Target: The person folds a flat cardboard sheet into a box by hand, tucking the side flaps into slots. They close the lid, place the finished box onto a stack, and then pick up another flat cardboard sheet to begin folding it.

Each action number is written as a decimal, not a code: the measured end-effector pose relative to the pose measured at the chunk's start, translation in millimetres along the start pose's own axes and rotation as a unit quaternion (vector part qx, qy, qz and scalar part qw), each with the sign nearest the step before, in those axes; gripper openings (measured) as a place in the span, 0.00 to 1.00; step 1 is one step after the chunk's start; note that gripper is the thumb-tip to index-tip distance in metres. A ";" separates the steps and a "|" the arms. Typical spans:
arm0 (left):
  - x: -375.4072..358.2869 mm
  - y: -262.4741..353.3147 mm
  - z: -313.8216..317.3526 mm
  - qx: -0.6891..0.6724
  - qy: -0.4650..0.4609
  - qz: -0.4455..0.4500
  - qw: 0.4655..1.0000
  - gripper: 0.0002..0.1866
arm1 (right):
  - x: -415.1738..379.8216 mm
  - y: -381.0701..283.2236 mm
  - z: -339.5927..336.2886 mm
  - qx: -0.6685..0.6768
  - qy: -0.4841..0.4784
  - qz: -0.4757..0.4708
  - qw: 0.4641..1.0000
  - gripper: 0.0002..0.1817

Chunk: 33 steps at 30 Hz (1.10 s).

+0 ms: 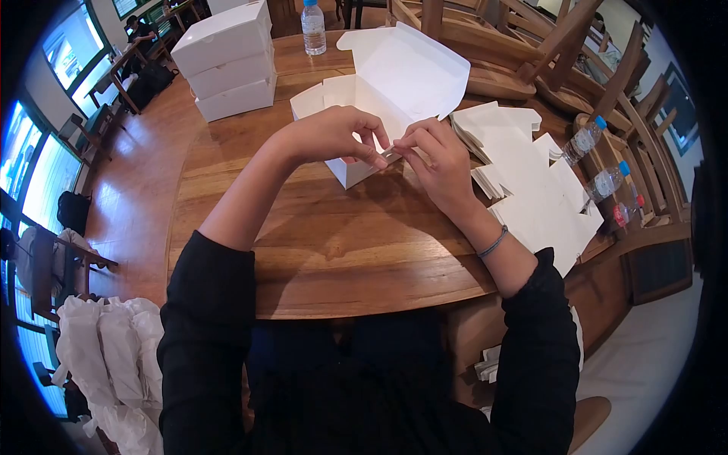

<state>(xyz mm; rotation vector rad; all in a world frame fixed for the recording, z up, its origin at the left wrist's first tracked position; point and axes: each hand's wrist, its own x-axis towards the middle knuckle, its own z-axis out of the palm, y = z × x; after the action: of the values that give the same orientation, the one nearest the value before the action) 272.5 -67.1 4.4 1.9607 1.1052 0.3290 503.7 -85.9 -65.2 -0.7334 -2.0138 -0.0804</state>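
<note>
A white cardboard box (351,171) stands half-formed on the wooden table, its lid (413,72) tipped up and back. Both hands meet at the box's near right corner. My left hand (337,135) reaches over the near wall, thumb and fingers closed on the edge at that corner. From the other side, my right hand (436,155) pinches the same corner between thumb and curled fingers. The fingertips almost touch and partly hide the flap between them. A stack of flat white box blanks (516,152) lies right beside my right hand.
Closed white boxes (231,64) are stacked at the back left. One water bottle (313,29) stands behind the open box, and several more bottles (585,140) are at the right. Upturned wooden chairs (485,45) rest at the back right. White plastic bags (114,349) sit lower left.
</note>
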 end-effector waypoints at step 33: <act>-3.9 -60.1 -60.8 0.077 0.348 -0.076 0.931 0.22 | 0.5 -2.1 -5.4 0.081 -0.056 0.062 0.993 0.15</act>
<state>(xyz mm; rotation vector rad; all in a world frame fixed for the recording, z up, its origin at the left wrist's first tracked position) 200.4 -21.8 -4.2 1.9175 1.7632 0.9253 506.5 -89.2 -61.3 -0.7699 -2.0480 0.1995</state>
